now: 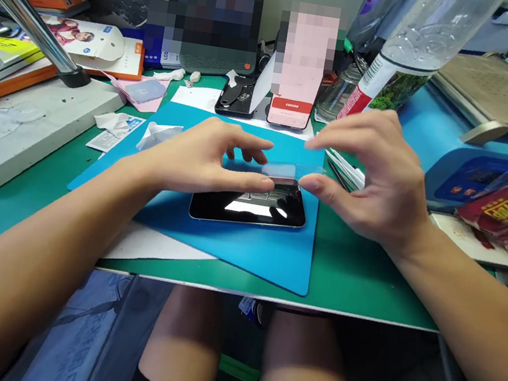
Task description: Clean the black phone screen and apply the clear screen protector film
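A black smartphone (pixel 250 213) lies face up on a blue mat (pixel 267 262), its glossy screen reflecting light. Along its far edge is a thin clear film (pixel 280 170) with a bluish tint; whether it touches the screen I cannot tell. My left hand (pixel 206 155) hovers over the phone's far left part, thumb stretched along the far edge and fingers apart. Over the right end, my right hand (pixel 375 177) is raised, with its thumb tip beside the film and its fingers spread above. Neither hand visibly grips anything.
Behind the mat, a lit phone (pixel 299 76) stands upright beside a black phone case (pixel 236 94). A plastic bottle (pixel 414 61) and a blue machine (pixel 455 150) stand right. A lamp base (pixel 30 119) and boxes (pixel 89 42) fill the left. Crumpled wrappers (pixel 160 135) lie near my left hand.
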Demonstrator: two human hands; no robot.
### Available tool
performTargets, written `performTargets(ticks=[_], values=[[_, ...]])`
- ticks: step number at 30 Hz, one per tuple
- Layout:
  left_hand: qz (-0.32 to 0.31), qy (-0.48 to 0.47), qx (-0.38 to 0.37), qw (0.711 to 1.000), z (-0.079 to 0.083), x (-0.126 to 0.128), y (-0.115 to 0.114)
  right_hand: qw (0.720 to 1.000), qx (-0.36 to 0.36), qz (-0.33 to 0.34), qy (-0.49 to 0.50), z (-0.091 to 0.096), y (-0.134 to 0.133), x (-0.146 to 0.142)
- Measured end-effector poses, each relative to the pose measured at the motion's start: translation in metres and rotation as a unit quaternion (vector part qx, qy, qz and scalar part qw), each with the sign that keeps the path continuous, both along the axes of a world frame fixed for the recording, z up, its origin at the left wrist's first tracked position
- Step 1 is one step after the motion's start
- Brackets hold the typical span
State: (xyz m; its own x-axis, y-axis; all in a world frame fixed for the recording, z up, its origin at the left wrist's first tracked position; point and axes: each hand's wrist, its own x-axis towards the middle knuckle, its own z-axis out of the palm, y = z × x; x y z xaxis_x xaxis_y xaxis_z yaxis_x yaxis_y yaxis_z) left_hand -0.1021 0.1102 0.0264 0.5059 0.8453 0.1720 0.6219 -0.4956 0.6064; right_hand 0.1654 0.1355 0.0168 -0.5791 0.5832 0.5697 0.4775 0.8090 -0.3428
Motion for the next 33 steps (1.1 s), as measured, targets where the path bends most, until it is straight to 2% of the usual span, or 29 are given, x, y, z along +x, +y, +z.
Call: performTargets(ticks=[5,11,16,20,25,33], values=[[0.013,0.069,0.094,0.993,0.000,-0.011,-0.019,0.991,-0.089,0.086,-0.047,-0.003,0.011,0.003],[0.028,0.091,0.152,0.984,-0.012,-0.014,-0.047,0.983,-0.089,0.137,-0.082,-0.008,0.010,-0.003],[0.011,0.084,0.151,0.985,-0.015,-0.012,-0.050,0.981,-0.085,0.145,-0.102,-0.007,0.008,-0.003],[0.014,0.079,0.108,0.991,-0.016,-0.029,-0.053,0.984,-0.062,0.131,-0.108,-0.005,0.010,-0.001],[0.040,0.102,0.072,0.991,-0.017,-0.049,-0.060,0.984,-0.071,0.116,-0.113,-0.007,0.014,0.002],[0.034,0.074,0.060,0.995,-0.018,-0.049,-0.060,0.981,-0.048,0.125,-0.141,-0.010,0.016,-0.001]])
